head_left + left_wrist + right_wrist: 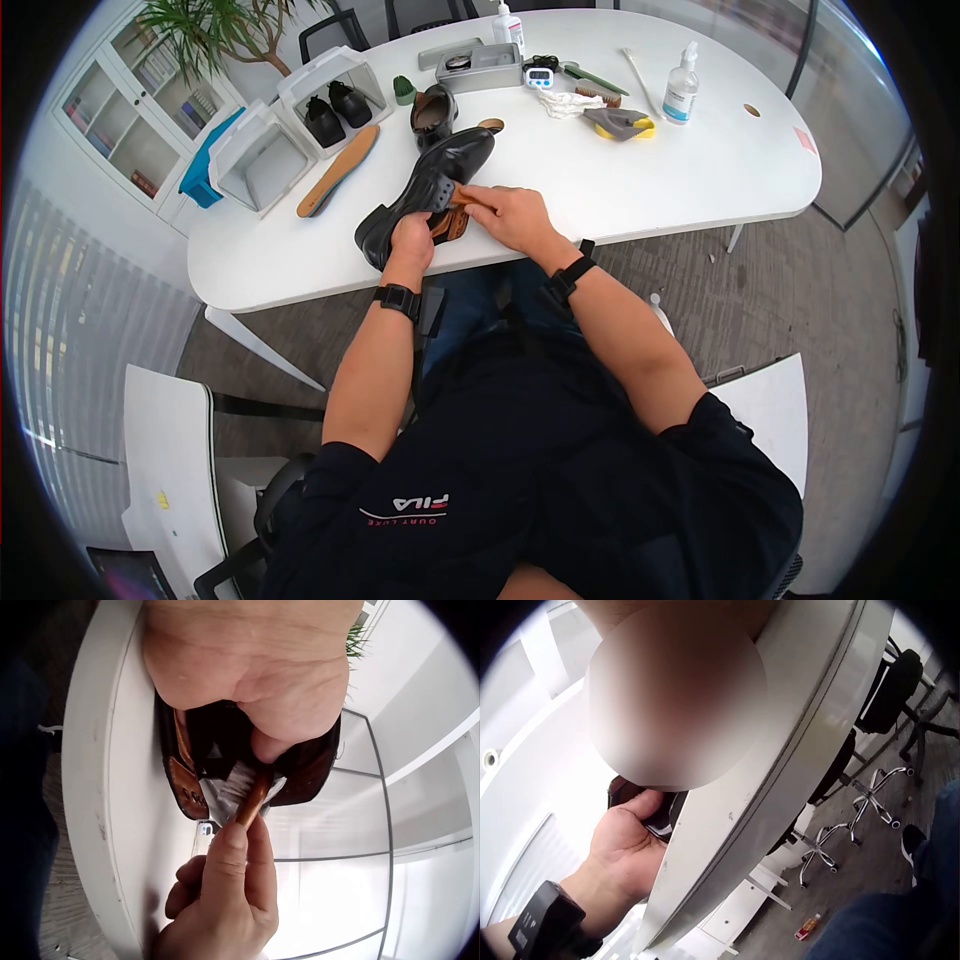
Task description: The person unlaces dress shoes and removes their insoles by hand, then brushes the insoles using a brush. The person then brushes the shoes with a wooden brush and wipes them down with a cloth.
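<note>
A black leather dress shoe [452,160] with a brown lining is held tilted over the near edge of the white table, toe pointing away. My left hand [412,240] grips it near the heel, with a digit reaching inside the opening in the left wrist view. My right hand [515,218] pinches the wooden handle of a small brush [257,796] between thumb and fingers. Its pale bristles [238,780] lie within the shoe's opening, by the tongue. In the right wrist view a blurred patch covers much of the foreground, while the left hand [630,847] shows at the shoe.
Just beyond lies the other black shoe [433,117], with an insole [340,170] to its left. Plastic shoe boxes [262,165] stand at the left. Farther back are a grey tin [490,68], a timer [540,78], a grey-yellow cloth [620,124] and a clear pump bottle [681,90].
</note>
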The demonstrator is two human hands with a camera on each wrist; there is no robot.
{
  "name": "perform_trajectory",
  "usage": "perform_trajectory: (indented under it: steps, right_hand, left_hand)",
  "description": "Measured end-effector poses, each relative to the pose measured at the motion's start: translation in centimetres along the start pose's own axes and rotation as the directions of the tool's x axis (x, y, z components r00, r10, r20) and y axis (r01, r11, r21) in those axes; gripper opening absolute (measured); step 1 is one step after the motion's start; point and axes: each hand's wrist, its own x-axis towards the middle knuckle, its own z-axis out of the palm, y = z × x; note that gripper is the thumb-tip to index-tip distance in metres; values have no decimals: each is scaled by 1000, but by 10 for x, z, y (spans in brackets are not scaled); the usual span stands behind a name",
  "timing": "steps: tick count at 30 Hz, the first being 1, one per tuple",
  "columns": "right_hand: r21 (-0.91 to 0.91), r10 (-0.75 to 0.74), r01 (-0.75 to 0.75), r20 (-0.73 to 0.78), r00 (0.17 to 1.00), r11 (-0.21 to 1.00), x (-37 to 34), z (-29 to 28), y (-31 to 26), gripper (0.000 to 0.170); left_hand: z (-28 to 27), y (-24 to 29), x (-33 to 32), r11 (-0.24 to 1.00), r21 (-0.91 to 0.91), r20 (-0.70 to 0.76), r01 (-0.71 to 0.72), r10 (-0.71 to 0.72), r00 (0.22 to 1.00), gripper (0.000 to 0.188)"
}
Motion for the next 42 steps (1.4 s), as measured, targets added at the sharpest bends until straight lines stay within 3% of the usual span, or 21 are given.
perform_trajectory:
  steps: [2,3,5,6,7,8,12,14,16,18,19,20,23,26,27,28,30,33,37,40,42]
  right_hand:
    - [-110,186,-199,-114,976,974,2,-2,-3,32]
    - [-109,187,-199,-115,976,974,3,-4,-4,32]
    - [-71,446,-462,-166,879,884,9,-11,-7,33]
    - [-68,448,-464,-167,878,883,7,-6,-2,33]
    - [-58,234,-244,-146,961,968,4,-2,0,33]
    - [-44,5,-11,-130,992,999,1,2,3,34]
    - [-134,-11,10,-6,1000,991,-1,0,0,30]
    - [-104,245,-277,-248,937,955,3,2,3,30]
    - [-124,256,-295,-259,931,947,2,3,5,31]
    - [-99,-77,73,-30,997,992,-3,1,3,32]
    - [-109,-85,93,73,994,990,-5,-3,-2,31]
    - [-110,-92,99,69,993,989,-6,-1,-2,31]
    - [-54,179,-207,-323,929,977,3,1,2,30]
    - [82,267,-255,-338,902,964,3,-7,-7,31]
    - [134,224,-188,-351,909,973,0,-8,-20,32]
    - [176,213,-162,-330,920,971,-2,-15,-37,30]
    - [247,133,-47,-344,929,968,-6,-25,-59,30]
    - [88,19,12,-340,940,996,-2,-55,-73,31]
    - [133,131,-76,-477,869,988,9,-78,-83,34]
    - [132,123,-76,-400,908,988,-3,-86,-106,34]
    - [51,-64,82,-293,954,995,-10,-92,-113,33]
  left_hand:
    - [0,1,0,999,-38,3,2,-2,1000,35]
    - [-1,1,-1,999,-37,4,2,-1,1000,35]
    - [-1,2,-3,1000,-10,-33,27,-28,999,36]
    - [-1,3,-2,1000,-7,-33,28,-28,999,36]
    - [-3,1,-1,1000,-17,-19,8,-8,1000,36]
    - [-5,0,0,999,-29,-5,-12,12,1000,36]
    - [-1,4,-2,999,-39,-8,7,-7,1000,36]
    - [2,6,-3,996,-49,-73,74,-77,994,45]
    - [0,6,-3,996,-52,-50,70,-72,996,45]
    - [-4,3,0,997,-51,-24,65,-67,997,44]
    - [-7,1,4,995,-51,-41,82,-84,996,46]
    - [-10,0,10,994,-53,-59,95,-98,993,47]
    - [-8,14,17,969,-228,7,94,-95,995,45]
    - [24,55,-19,916,-397,17,59,-57,998,42]
    - [41,76,-40,898,-429,-18,102,-122,992,37]
    - [35,75,-41,887,-457,38,67,-56,998,37]
    - [39,85,-61,865,-495,45,77,-63,997,36]
    - [42,97,-94,847,-524,73,86,-56,996,35]
    - [47,104,-124,825,-551,115,123,-71,991,36]
    - [51,105,-134,812,-572,154,117,-34,988,36]
    - [48,105,-134,804,-579,157,134,-52,986,36]
